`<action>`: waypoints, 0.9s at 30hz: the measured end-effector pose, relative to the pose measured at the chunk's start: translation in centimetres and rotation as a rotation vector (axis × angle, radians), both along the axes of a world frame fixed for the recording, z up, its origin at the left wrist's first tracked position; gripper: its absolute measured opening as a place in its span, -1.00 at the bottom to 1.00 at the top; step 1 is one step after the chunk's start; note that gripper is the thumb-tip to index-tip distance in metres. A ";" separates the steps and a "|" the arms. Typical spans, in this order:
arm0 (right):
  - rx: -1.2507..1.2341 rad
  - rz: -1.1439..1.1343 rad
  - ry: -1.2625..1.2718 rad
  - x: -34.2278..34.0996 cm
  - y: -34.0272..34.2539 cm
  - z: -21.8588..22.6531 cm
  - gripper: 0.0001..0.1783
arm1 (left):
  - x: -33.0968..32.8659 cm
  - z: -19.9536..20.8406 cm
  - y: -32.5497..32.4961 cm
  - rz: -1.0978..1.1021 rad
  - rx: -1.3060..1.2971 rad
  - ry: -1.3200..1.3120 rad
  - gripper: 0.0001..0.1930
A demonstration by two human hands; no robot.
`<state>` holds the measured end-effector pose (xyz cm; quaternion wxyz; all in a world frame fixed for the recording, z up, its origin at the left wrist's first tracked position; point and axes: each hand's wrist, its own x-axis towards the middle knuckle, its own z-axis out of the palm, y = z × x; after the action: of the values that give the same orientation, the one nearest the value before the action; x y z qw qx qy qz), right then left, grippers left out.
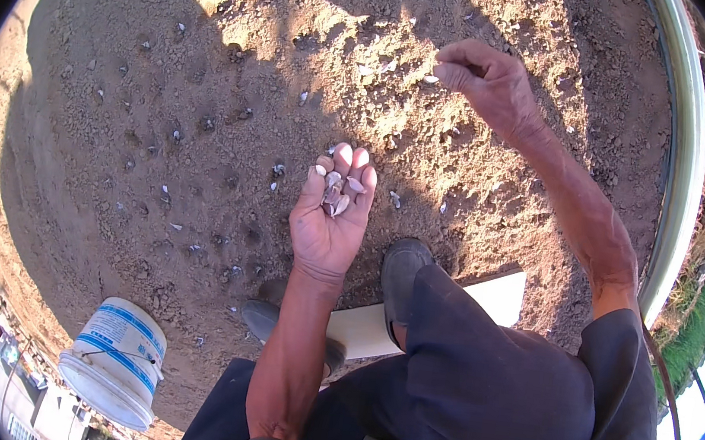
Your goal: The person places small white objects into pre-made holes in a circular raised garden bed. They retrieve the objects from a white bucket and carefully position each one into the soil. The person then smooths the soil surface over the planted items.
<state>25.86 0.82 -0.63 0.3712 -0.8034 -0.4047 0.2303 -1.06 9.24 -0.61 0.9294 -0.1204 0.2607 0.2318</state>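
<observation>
My left hand [327,230] is palm up and cupped, its fingers curled around a small pile of garlic cloves [336,195]. The cloves are pale with pinkish skins. Farther off to the right, my right hand [491,88] is held over the sunlit soil with thumb and forefinger pinched together. A whitish garlic clove [430,79] shows at the thumb tip and appears to be in that pinch. More cloves stand or lie spaced out in the loose brown soil [230,145], many of them in small hollows.
A white bucket with blue bands [118,354] stands on the soil at lower left. My shoes [404,269] are beside a pale board [361,332]. A pale curved edging [680,170] borders the plot on the right, with grass [701,325] beyond it.
</observation>
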 end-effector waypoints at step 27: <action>0.168 0.180 0.593 -11.0 -7.4 0.2 -0.81 | 0.1 -1.3 -2.8 -0.173 -0.036 0.074 -0.81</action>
<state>14.83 -6.59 -0.46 0.5163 -0.6287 -0.3658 0.4522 -0.95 6.42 -1.90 0.9334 -0.1054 0.3084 0.1500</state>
